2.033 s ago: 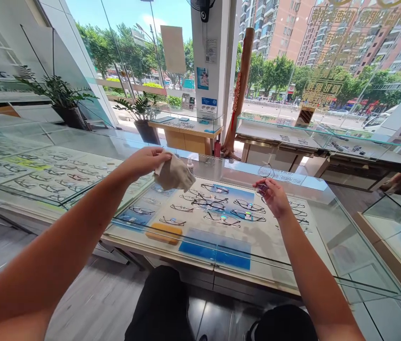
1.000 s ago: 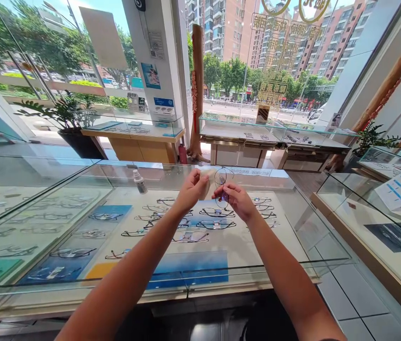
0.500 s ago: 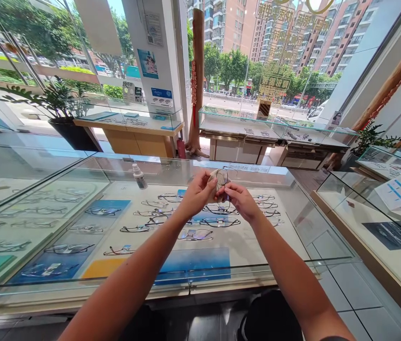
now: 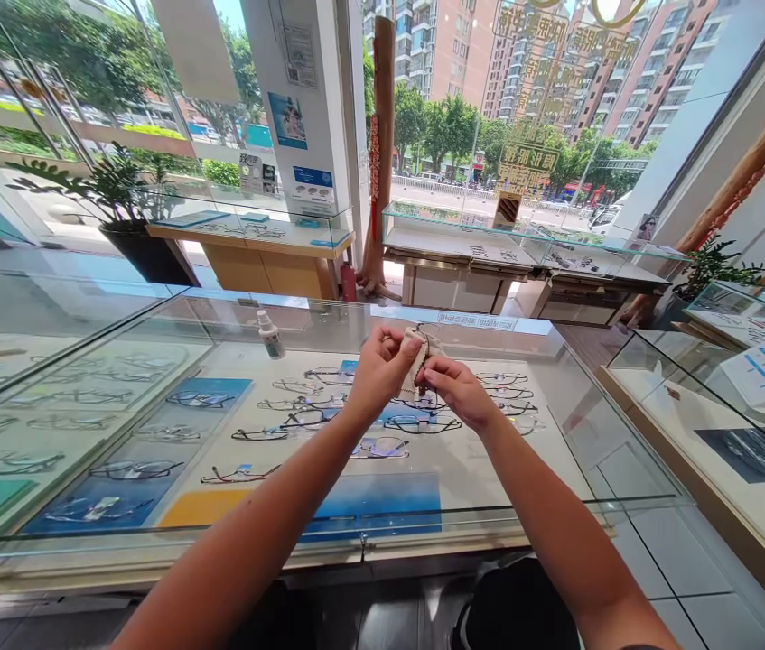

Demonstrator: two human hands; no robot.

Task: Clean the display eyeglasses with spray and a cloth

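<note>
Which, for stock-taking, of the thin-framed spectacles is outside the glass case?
The pair gripped by left hand and right hand with a beige cloth; the rest lie inside.

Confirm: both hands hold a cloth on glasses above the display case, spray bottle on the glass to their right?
Wrong side: the head view shows the spray bottle left of the hands, not right. The left hand and right hand do hold the cloth on the glasses above the display case.

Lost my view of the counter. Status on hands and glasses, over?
Left hand pinches cloth round glasses. Right hand grips the glasses. Spray bottle stands on counter to the left, apart from both.
</note>
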